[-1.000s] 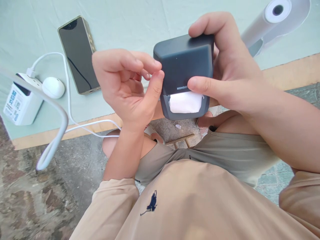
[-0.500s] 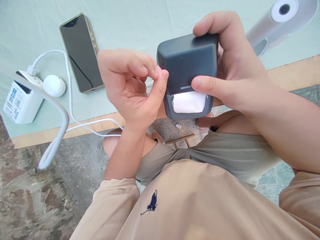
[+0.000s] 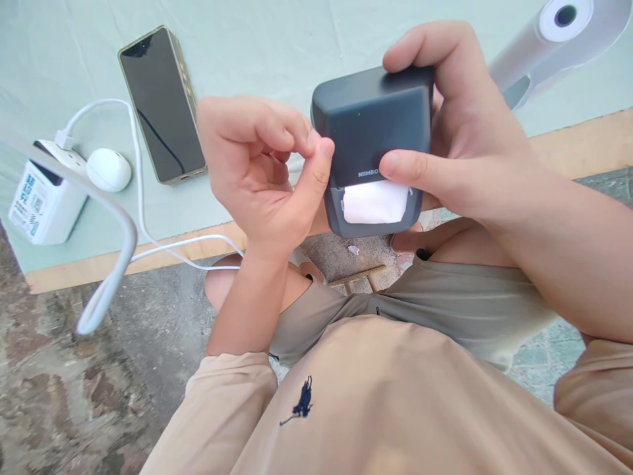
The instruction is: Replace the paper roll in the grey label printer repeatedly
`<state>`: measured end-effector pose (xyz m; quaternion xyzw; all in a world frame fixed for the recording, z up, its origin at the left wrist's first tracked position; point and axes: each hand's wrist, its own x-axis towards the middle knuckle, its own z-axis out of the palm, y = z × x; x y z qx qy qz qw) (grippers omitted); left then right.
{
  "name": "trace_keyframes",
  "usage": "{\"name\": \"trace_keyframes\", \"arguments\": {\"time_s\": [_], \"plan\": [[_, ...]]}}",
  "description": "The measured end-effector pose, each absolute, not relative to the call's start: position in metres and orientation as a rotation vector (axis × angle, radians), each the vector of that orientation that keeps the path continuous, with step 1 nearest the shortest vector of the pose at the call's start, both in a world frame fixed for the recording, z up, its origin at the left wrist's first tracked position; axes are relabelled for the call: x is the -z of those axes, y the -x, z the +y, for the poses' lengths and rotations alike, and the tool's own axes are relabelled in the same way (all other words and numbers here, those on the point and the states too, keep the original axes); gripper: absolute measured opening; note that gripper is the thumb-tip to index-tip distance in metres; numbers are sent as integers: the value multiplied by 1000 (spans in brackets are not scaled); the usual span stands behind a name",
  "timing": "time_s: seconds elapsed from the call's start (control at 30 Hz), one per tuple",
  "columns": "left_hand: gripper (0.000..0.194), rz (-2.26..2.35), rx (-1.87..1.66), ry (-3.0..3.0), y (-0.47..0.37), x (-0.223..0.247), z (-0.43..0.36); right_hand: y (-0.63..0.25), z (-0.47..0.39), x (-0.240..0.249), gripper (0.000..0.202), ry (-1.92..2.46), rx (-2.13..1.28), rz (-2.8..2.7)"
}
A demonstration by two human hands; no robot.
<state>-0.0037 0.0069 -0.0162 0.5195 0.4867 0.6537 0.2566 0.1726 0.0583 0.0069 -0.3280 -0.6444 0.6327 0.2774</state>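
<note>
A black NIIMBOT device (image 3: 376,132) is held over the table's front edge, its logo toward me and white paper (image 3: 374,202) showing at its lower end. My right hand (image 3: 445,125) grips it from the right, thumb on the front near the logo and fingers over the top edge. At the device's left side is my left hand (image 3: 267,158), its thumb and forefinger pinched together. Whether something small sits in that pinch cannot be made out. The other fingers of the left hand are curled.
On the pale green table (image 3: 277,39) lie a phone (image 3: 163,105), a white earbud case (image 3: 109,169) and a white power block (image 3: 47,198) with a cable (image 3: 141,198). A white cylindrical object (image 3: 534,53) stands at the right. A blurred white cord (image 3: 119,231) hangs at the left.
</note>
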Motion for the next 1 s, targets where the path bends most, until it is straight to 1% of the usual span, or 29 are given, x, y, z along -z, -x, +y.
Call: {"name": "trace_keyframes", "arguments": {"time_s": [0.07, 0.33, 0.43, 0.57, 0.7, 0.83, 1.0], "plan": [[29, 1264, -1781, -1444, 4, 17, 6, -173, 59, -7, 53, 864, -1696, -1738], [26, 1166, -1826, -1494, 6, 24, 10, -174, 58, -7, 53, 870, -1694, -1751], [27, 1230, -1802, -1532, 6, 24, 7, -173, 57, -7, 53, 886, -1673, -1755], [28, 1438, -1751, -1305, 5, 11, 5, -173, 57, -7, 50, 911, -1678, -1742], [32, 1456, -1754, -1177, 5, -3, 11, -174, 59, -6, 51, 869, -1657, -1774], [28, 1463, -1745, -1148, 4, -4, 15, -175, 59, -4, 48, 835, -1622, -1805], [19, 1440, -1780, -1202, 4, 8, 14, -175, 57, -1, 50, 791, -1606, -1728]]}}
